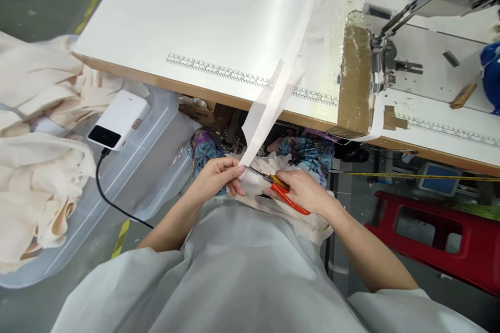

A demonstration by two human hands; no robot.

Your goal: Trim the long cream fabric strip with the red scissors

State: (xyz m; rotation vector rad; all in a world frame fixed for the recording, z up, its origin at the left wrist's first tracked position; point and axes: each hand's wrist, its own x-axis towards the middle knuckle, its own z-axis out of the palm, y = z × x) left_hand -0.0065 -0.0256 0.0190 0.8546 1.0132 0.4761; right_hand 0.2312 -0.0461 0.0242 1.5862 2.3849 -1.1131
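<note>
A long white fabric strip (pixel 273 99), smooth and slightly sheer, hangs from the desk (pixel 187 15) over its near edge down to the person's lap. The left hand (pixel 216 177) pinches the strip's lower end between thumb and fingers. The right hand (pixel 304 190) grips orange-handled snips (pixel 287 197), whose thin blades point left and touch the strip just beside the left fingertips. A sewing machine (pixel 394 57) stands far right; cream cloth (pixel 35 166) fills a clear bin (pixel 156 130) on the left.
</note>
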